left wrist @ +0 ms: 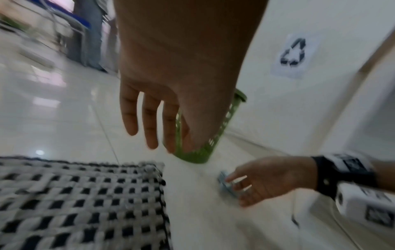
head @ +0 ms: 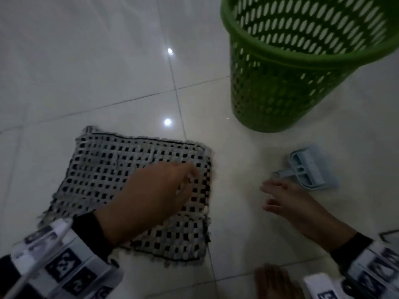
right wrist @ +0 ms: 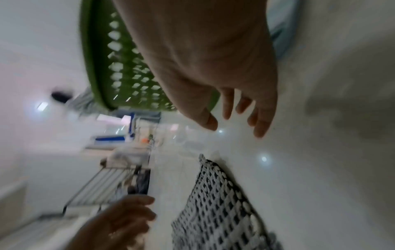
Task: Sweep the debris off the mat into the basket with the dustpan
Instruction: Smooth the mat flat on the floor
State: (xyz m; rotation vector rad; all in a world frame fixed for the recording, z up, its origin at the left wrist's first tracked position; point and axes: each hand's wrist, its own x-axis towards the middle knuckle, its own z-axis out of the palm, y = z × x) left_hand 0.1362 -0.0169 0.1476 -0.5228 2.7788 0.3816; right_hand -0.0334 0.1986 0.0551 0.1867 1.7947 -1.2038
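Note:
A black-and-white woven mat (head: pixel 103 169) (left wrist: pixel 74 203) (right wrist: pixel 218 211) lies flat on the tile floor. My left hand (head: pixel 185 182) (left wrist: pixel 149 121) hovers over its right part, fingers relaxed and holding nothing. I cannot pick out any debris against the weave. A light blue dustpan (head: pixel 313 169) (left wrist: pixel 224 182) lies on the floor to the right of the mat. My right hand (head: pixel 272 195) (left wrist: pixel 245 186) (right wrist: pixel 235 115) is spread open just short of its handle. A green perforated basket (head: pixel 280 87) (left wrist: pixel 198 155) (right wrist: pixel 128 67) stands upright behind the dustpan.
The floor is glossy white tile (head: pixel 108 72). A white wall with a recycling sign (left wrist: pixel 294 52) runs close behind the basket. A metal rack (right wrist: pixel 102 186) stands farther off across the room. A bare part of my body (head: pixel 274 277) shows at the bottom edge.

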